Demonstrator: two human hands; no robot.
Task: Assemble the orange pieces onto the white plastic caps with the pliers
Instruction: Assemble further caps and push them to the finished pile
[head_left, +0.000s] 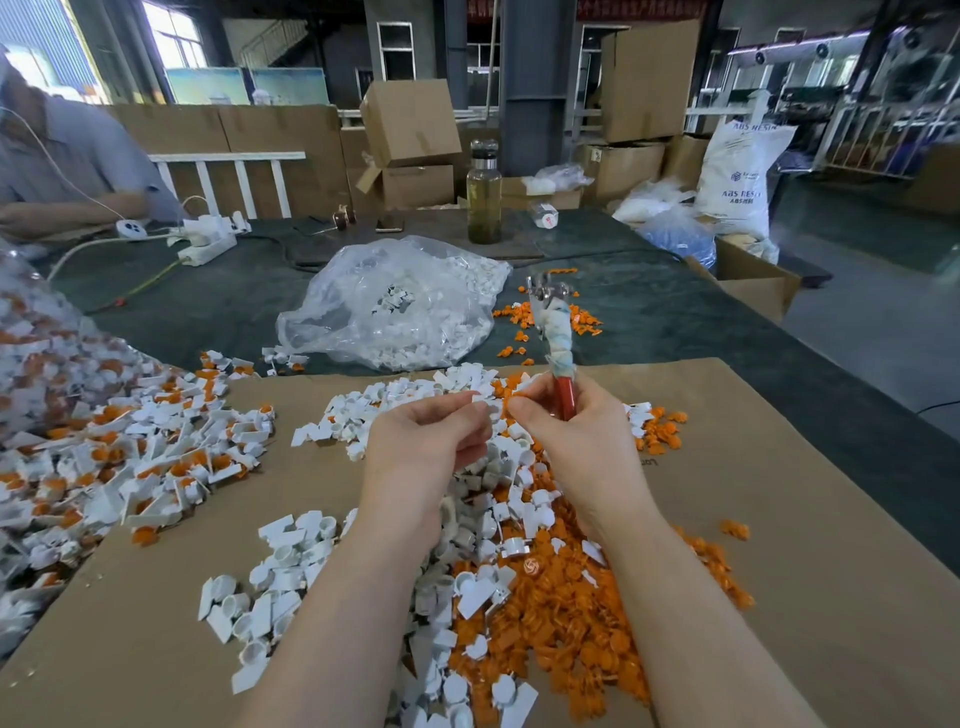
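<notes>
Right hand (563, 441) grips the pliers (553, 338) (long axis near vertical, head pointing up and away); left hand (426, 441) pinches a white cap (483, 402).

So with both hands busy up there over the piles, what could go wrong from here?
The right hand grips the pliers while also pinching at the white cap held by the left hand; the head-up tool could slip. A dropped cap would probably vanish into the loose white caps and orange pieces below. Finished assemblies lie close by and could get mixed in.
</notes>
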